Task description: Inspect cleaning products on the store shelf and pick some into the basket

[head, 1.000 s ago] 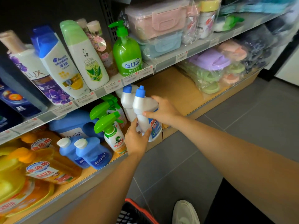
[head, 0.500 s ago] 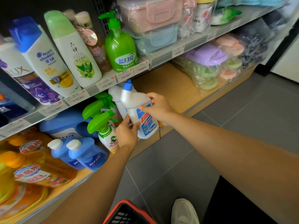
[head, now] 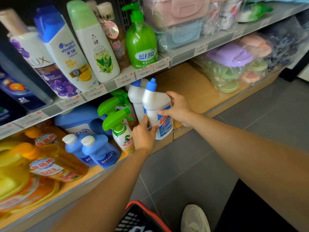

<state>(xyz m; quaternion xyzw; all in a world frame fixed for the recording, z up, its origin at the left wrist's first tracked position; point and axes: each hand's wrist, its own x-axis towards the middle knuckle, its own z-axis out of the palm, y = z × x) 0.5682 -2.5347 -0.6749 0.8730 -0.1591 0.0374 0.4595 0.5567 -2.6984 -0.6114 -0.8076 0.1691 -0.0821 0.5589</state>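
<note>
A white toilet-cleaner bottle (head: 154,104) with a blue angled cap and a blue and red label is held upright just in front of the lower shelf. My left hand (head: 144,135) grips its lower left side from below. My right hand (head: 178,108) holds its right side, thumb across the label. A second identical bottle (head: 134,96) stands on the shelf right behind it. The red-rimmed black basket (head: 142,218) shows at the bottom edge, below my left forearm.
Green-trigger spray bottles (head: 117,121), blue detergent bottles (head: 98,151) and orange dish-soap jugs (head: 50,164) fill the lower shelf to the left. Shampoo bottles and a green pump bottle (head: 141,46) stand on the upper shelf. Bagged slippers (head: 230,64) lie right. A shoe (head: 194,218) rests on grey tiles.
The bottle has turned in my hands, so its label faces me more. Both hands keep their hold. The camera has shifted, and the basket shows more at the bottom.
</note>
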